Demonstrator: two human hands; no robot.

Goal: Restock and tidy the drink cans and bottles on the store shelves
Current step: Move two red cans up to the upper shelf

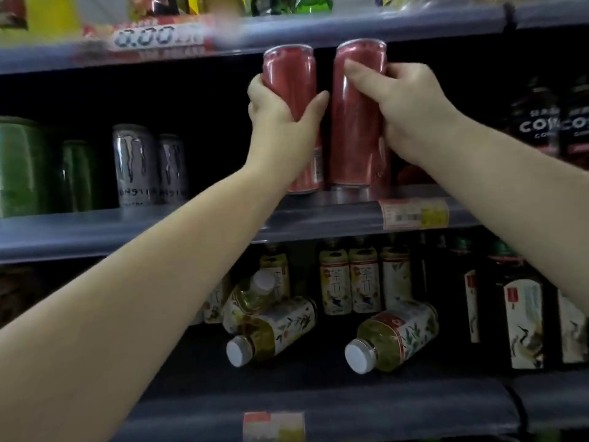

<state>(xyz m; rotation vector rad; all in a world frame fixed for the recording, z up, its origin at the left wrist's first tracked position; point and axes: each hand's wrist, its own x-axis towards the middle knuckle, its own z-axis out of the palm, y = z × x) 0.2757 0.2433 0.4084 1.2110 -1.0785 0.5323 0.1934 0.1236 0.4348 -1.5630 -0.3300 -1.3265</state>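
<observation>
Two tall, slim pink-red metal cans with glossy sides stood upright on the middle shelf, side by side with a narrow dark gap between them. The left hand (283, 113) was wrapped around the left pink-red can (288, 74) at mid-height, thumb on the right side and fingers curled round the left, closed firmly on it. The right hand (404, 103) clasped the right pink-red can (353, 122) near its top, thumb laid across the front and fingers hidden behind. Both can bases sat at the front of the blue-grey shelf ledge (191, 221), the left base partly hidden by the wrist. A pale paper price label (414, 213) was stuck on the ledge just below the right can.

Further left on the same shelf stood two silver cans with a clawed logo (135, 167), then blurred green cans (22, 167). Dark bottles with white lettering (538, 122) stood at the right. On the shelf below, clear plastic bottles of yellowish tea with floral labels stood upright at the back (365, 282), while three lay toppled in front, white caps (358, 355) pointing outward. Tall dark bottles with crane pictures (522, 320) stood to the right.
</observation>
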